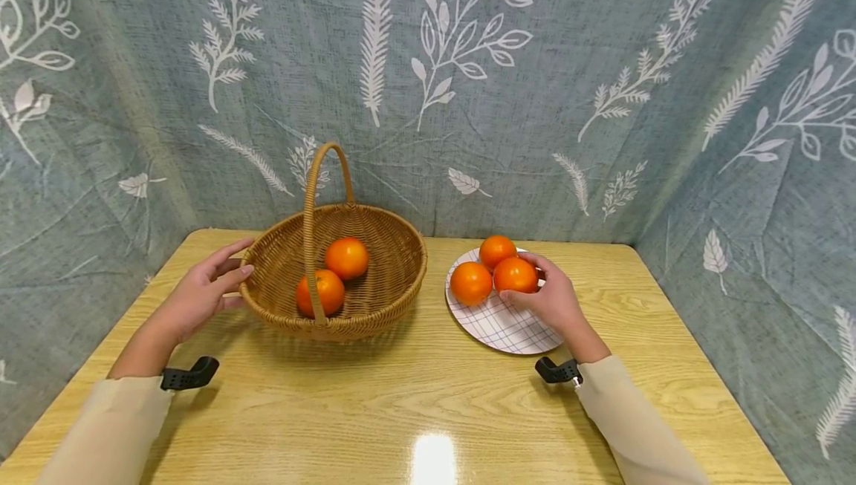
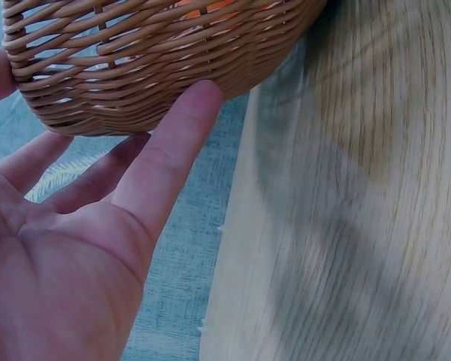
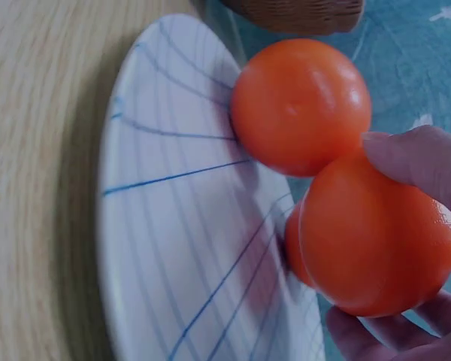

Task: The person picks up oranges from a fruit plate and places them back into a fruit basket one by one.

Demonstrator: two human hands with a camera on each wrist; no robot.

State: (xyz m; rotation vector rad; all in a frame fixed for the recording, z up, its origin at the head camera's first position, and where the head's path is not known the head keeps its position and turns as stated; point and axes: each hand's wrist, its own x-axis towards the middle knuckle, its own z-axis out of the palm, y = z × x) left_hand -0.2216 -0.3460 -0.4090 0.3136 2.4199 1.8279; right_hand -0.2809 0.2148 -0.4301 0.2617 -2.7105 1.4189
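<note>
A: What is the right hand (image 1: 551, 299) holding?

B: A round, glossy orange fruit (image 1: 516, 275). Its grip is curled about that fruit, thumb on one side and fingers on the other.

A: Where is that fruit exactly?

B: Over the right part of a round white plate with a blue-lined grid (image 1: 495, 329), close against two similar fruits: one at its left (image 1: 470, 284) and one behind (image 1: 497, 249). I can't tell whether it touches the plate itself.

A: And the left hand (image 1: 209, 282)?

B: At the left side of an oval, tan woven wicker basket with a tall arched handle (image 1: 384, 324). That grip is spread, the thumb stretched out against the outer wall and other fingers touching the weave.

A: Is there anything in the basket?

B: Two more orange fruits (image 1: 347, 258), side by side, the nearer one partly behind the handle.

A: What carries it all?

B: A pale wood-grained desk (image 1: 334, 411), basket on the left, plate on the right, set apart. Grey-blue cloth printed with white leaves (image 1: 321, 91) hangs behind. Both arms wear beige sleeves (image 1: 100, 425).
</note>
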